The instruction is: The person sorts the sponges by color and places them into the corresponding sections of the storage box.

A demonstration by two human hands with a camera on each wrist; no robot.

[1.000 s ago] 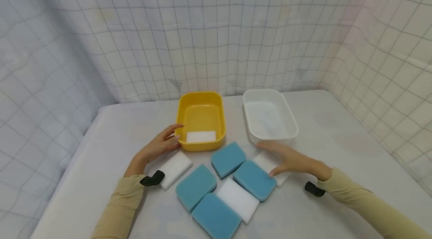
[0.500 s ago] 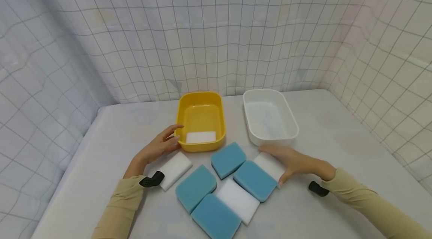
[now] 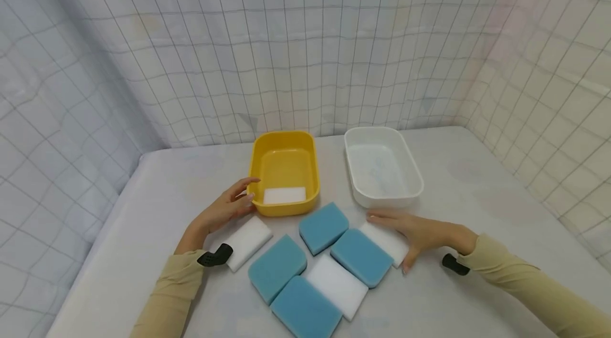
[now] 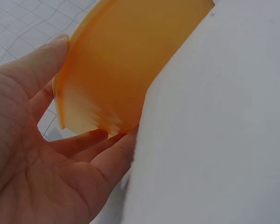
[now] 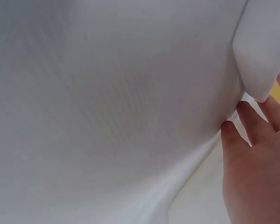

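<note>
Two rectangular tubs stand side by side on the desk (image 3: 468,184), with a gap between them: a yellow tub (image 3: 286,163) on the left and a white tub (image 3: 382,168) on the right. A small white sponge (image 3: 285,195) lies inside the yellow tub, by its near wall. The left hand (image 3: 219,214) grips the yellow tub at its near left side, thumb and fingers set about the rim. The left white sponge (image 3: 248,243) lies just below that hand. The right hand (image 3: 422,232) is released, fingers extended and thumb spread wide, arched over the right white sponge (image 3: 387,244) in front of the white tub; whether the fingertips touch it is hard to tell. Beside that sponge is the right blue sponge (image 3: 361,257); the far blue sponge (image 3: 324,227) lies near the yellow tub. The middle white sponge (image 3: 337,287) sits between the right blue sponge and the nearest blue sponge (image 3: 306,307), while the left blue sponge (image 3: 278,268) lies beside the latter. Gridded cloth (image 3: 296,35) hangs behind. Both sleeves (image 3: 172,285) are beige.
</note>
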